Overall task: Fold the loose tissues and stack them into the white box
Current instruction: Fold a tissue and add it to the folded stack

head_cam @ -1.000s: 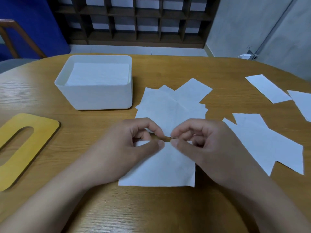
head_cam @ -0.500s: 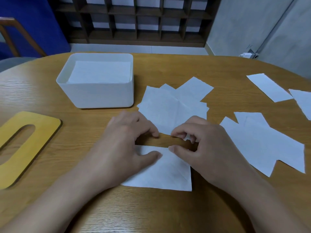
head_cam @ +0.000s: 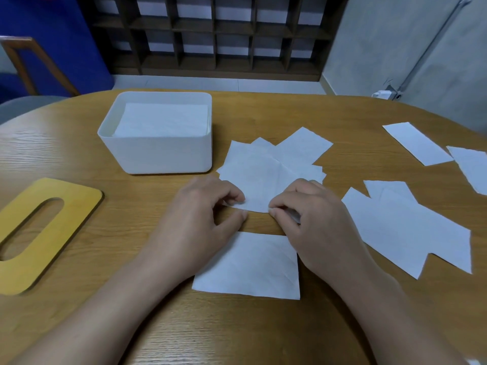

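Nearest the person, on the wooden table (head_cam: pixel 263 333), lies a folded tissue (head_cam: pixel 250 267), a flat white rectangle with faint creases, its far corners tucked under both wrists. Just beyond it the left hand (head_cam: pixel 200 219) and the right hand (head_cam: pixel 313 219) rest side by side with fingers curled, each pinching the near edge of the top sheet of a loose pile of tissues (head_cam: pixel 274 167); a strip of bare wood separates that edge from the folded tissue. The pile is fanned, corners sticking out at several angles, and a crease crosses its top sheet.

Off to the left, well clear of the hands, sits a yellow lid (head_cam: pixel 39 233) with a long oval slot, flat on the table. To the right a second heap of overlapping tissues (head_cam: pixel 411 227) spreads out, and farther right two more sheets (head_cam: pixel 416 143) lie close together, one cut off by the frame edge.

Beyond the left hand, just beside the fanned pile, stands the white box (head_cam: pixel 160 154), open on top, filled nearly to its rim with a neat stack of folded tissues (head_cam: pixel 163 119). Behind the table a dark wooden shelf (head_cam: pixel 216 35) lines the wall, with a wooden chair (head_cam: pixel 23 64) at the far left.
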Demonstrator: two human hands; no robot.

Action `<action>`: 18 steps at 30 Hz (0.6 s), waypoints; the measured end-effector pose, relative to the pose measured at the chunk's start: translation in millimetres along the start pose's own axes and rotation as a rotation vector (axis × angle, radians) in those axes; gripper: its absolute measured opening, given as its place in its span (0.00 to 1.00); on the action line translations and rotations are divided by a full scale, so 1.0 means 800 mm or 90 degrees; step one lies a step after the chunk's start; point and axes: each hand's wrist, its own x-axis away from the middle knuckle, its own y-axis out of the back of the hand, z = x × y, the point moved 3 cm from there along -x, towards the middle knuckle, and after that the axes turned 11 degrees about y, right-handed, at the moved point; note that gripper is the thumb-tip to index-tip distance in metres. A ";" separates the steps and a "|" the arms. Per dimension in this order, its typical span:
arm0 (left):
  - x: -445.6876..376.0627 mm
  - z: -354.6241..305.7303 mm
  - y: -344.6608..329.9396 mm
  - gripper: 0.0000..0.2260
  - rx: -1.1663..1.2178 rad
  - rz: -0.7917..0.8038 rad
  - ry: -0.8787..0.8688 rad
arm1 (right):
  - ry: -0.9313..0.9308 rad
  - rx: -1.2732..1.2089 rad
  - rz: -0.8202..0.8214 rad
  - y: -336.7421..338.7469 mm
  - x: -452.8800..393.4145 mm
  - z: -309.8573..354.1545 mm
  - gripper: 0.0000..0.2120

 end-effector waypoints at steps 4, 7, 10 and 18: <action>-0.001 0.005 -0.003 0.11 -0.030 -0.011 0.003 | 0.008 -0.011 0.000 -0.002 -0.003 -0.002 0.07; 0.000 0.005 -0.006 0.16 -0.056 -0.025 -0.016 | 0.007 -0.024 -0.018 -0.001 -0.004 -0.001 0.07; 0.000 0.002 -0.008 0.21 -0.087 -0.053 -0.046 | 0.041 -0.031 -0.027 0.002 -0.005 0.007 0.08; -0.003 -0.010 -0.007 0.08 -0.130 -0.158 -0.152 | 0.086 -0.082 -0.088 0.010 -0.005 0.030 0.06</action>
